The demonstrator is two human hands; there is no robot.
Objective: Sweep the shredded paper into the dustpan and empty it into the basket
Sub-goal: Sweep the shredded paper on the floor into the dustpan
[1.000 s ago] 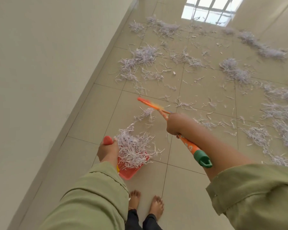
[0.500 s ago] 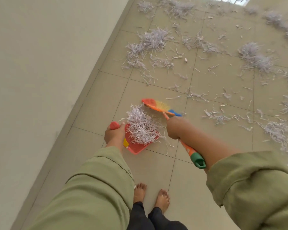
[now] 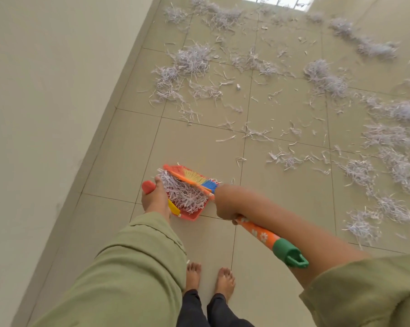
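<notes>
Both hands are busy: our left hand [image 3: 154, 199] wraps the red handle of the small red plastic dustpan [image 3: 189, 215], and our right hand [image 3: 224, 201] grips the orange flower-printed shaft of the short broom with the green cap [image 3: 260, 234]. The broom's long axis runs from the cap near our right elbow, up and to the left, to its multicoloured bristle head [image 3: 194, 179], which lies across the far edge of the pan and presses on the white shredded paper heap [image 3: 185, 197] filling it. So the load sits between our two hands, just left of the right hand and touching the left.

We judge the pan full enough to carry off. The woven or plastic basket named in the task is not in view, so we cannot tell which way to turn. Bare feet [image 3: 209, 278] stand just near of the pan on the beige tiled floor [image 3: 119, 161]. Far and to the right, loose paper clumps [image 3: 192, 60] still cover the tiles; the plain wall [image 3: 45, 90] closes the left side. Strands overhang the pan's near lip and could spill when lifted.
</notes>
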